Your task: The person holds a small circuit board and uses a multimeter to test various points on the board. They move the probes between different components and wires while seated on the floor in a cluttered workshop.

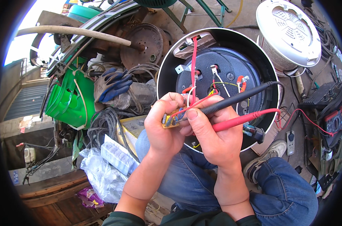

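Observation:
My left hand (165,132) is closed on a small yellow circuit board (170,120) with blue components and red and yellow wires. My right hand (218,139) grips a black test probe (238,97) and a red test probe (246,117), its thumb over the board, which hides their tips. Beneath both hands lies an opened appliance (255,69): a black shell with white rim, a round dark inner plate (223,60), red and white wires and metal terminals. A black plug-like fitting (254,132) hangs at its lower right.
A white round lid (287,32) sits upper right. A multimeter (333,121) and power strip (290,143) are at the right. A green bucket (63,100), gloves (110,86), rusty wheel (142,56), cable coils (105,130) and plastic bags (95,177) crowd the left. My jeans-clad legs (284,188) are below.

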A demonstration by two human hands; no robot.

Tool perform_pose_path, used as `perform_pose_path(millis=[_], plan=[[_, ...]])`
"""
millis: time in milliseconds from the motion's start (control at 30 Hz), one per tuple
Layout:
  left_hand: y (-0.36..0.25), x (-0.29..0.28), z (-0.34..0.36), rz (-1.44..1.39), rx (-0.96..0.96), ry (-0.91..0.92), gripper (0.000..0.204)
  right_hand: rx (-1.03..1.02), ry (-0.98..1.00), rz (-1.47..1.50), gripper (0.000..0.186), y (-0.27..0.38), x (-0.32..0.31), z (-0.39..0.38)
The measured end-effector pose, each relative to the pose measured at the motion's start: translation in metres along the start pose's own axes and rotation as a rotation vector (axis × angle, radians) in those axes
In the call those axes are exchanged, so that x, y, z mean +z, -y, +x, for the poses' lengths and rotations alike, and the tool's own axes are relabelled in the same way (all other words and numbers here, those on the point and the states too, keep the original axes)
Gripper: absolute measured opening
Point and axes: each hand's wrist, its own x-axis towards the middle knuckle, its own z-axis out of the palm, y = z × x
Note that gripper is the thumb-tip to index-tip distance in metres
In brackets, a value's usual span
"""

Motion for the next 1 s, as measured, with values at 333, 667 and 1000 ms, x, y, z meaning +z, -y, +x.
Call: perform_pose_path(millis=[333, 667, 1000], plan=[[-0.004, -0.004, 0.000, -0.011, -0.052, 0.066, 0.017, 0.022, 0.014, -0.019, 0.016, 0.001, -0.003, 0.000], [0.000, 0.001, -0.001, 0.039, -0.014, -0.027, 0.016, 0.109, -0.022, -0.003, 0.013, 0.004, -0.001, -0.001], [-0.005, -0.002, -0.001, -0.045, -0.101, 0.104, 0.020, -0.160, -0.087, 0.100, 0.015, -0.012, 0.010, -0.021]])
